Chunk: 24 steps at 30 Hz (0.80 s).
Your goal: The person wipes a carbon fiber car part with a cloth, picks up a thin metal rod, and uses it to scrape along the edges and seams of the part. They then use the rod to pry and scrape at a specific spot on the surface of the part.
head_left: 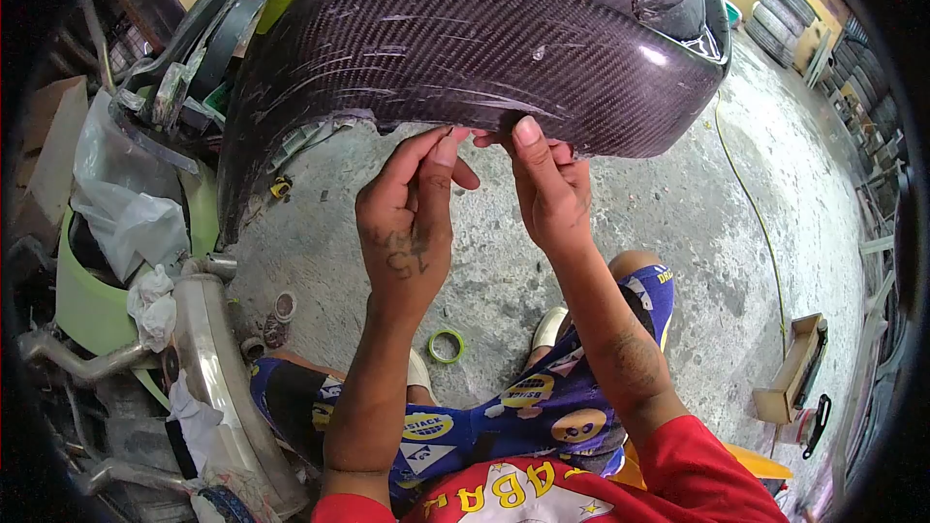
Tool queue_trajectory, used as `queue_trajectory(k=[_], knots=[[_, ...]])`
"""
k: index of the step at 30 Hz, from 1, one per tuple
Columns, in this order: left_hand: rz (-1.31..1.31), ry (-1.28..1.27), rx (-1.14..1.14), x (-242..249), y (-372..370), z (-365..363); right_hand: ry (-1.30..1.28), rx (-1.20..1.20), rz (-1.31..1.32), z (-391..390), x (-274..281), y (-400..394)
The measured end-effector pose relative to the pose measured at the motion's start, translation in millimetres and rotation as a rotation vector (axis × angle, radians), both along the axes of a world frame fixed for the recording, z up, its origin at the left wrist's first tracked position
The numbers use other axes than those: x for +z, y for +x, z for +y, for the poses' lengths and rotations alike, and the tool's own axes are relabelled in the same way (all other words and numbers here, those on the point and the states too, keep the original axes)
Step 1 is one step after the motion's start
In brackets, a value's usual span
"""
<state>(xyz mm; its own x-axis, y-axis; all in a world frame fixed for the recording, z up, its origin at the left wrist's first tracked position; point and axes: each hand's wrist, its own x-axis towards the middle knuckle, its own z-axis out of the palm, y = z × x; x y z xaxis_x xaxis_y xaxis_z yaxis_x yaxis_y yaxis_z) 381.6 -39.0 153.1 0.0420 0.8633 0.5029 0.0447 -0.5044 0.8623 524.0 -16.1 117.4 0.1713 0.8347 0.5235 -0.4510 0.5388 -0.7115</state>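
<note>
A large carbon-fibre body panel (pixel 465 39), dark, glossy and scratched, curves across the top of the view, its lower edge hanging just above the concrete floor (pixel 678 232). Both hands meet at that lower edge. The right hand (pixel 552 189) has its thumb pressed flat on the panel's outer face with the fingers curled behind the rim, so it is clamped on the edge. The left hand (pixel 407 218) is just beside it, thumb and forefinger pinched together at the rim; something thin may be caught between them, though it is too small to tell. The other fingers of that hand are loosely bent.

Below, the person sits low with patterned blue shorts (pixel 542 407) and a red shirt (pixel 581 494). Between the knees a small green tape roll (pixel 447 346) lies flat on the floor, well apart from the hands.

To the left stand metal exhaust pipes (pixel 208 368), crumpled white plastic sheeting (pixel 126 213) and lime-green panels (pixel 82 300). At the right an open cardboard box (pixel 792 368) rests on the floor; its contents cannot be made out. A yellow-green cord (pixel 765 232) trails across the concrete, and stacked tyres (pixel 790 15) fill the far corner.
</note>
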Motion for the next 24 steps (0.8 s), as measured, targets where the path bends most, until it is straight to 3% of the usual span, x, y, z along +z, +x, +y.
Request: queue_trajectory(k=[11,22,24], knots=[[0.077,0.076,0.027,5.4,-7.8,3.4,0.001,0.009,0.001,0.8,0.1,-1.5],[0.176,-0.090,0.055,27.8,-4.5,-8.0,0.089,0.027,-0.087,1.3,1.8,2.3],[0.193,-0.045,0.076,26.0,-4.2,-6.7,0.032,-0.025,-0.001,-1.8,5.4,-3.5]])
